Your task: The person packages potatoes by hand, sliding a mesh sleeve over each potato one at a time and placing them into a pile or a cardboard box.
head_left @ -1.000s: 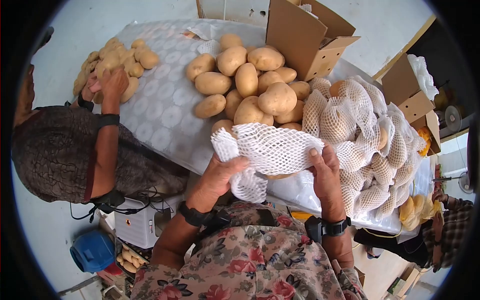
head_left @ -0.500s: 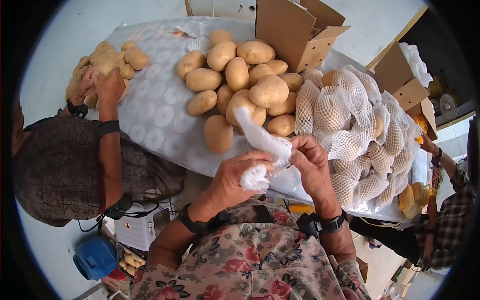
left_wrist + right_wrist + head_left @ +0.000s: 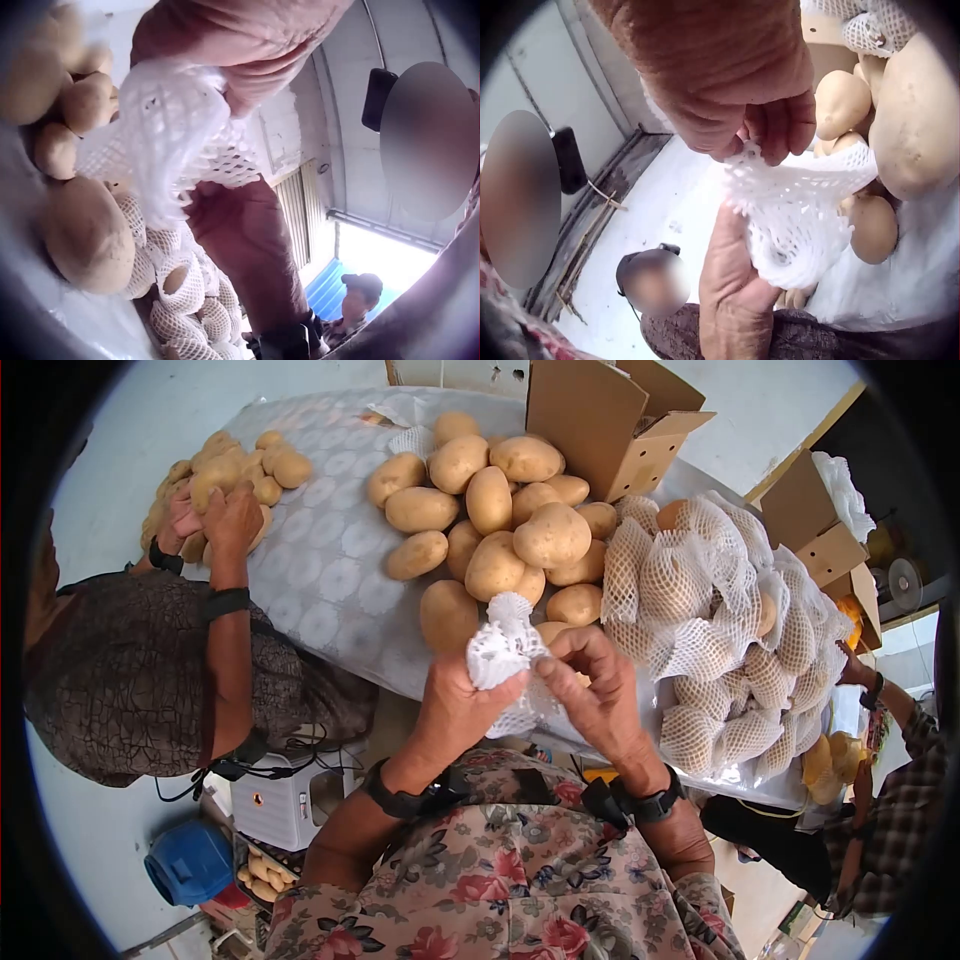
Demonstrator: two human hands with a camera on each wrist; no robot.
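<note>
A white foam net sleeve (image 3: 505, 650) is bunched between both hands above the table's front edge. My left hand (image 3: 455, 705) holds it with thumb and fingers, and its end gapes in the right wrist view. Thumb and fingertips of my right hand (image 3: 600, 690) pinch the sleeve's edge, best seen in the right wrist view. No potato shows inside the mesh (image 3: 799, 225). Just beyond the hands lies a heap of bare potatoes (image 3: 495, 565), with one large potato (image 3: 449, 615) nearest the left hand.
Net-wrapped potatoes (image 3: 720, 620) are piled to the right. An open cardboard box (image 3: 610, 435) stands behind the bare heap. At left, another person (image 3: 150, 680) handles a second potato pile (image 3: 225, 465). A third person (image 3: 885, 800) stands at far right, and a white stool (image 3: 275, 800) is below.
The sleeve went from stretched flat between the hands to a narrow bunch, then to a gathered, gaping form. The hands have come closer together, the right one moving left.
</note>
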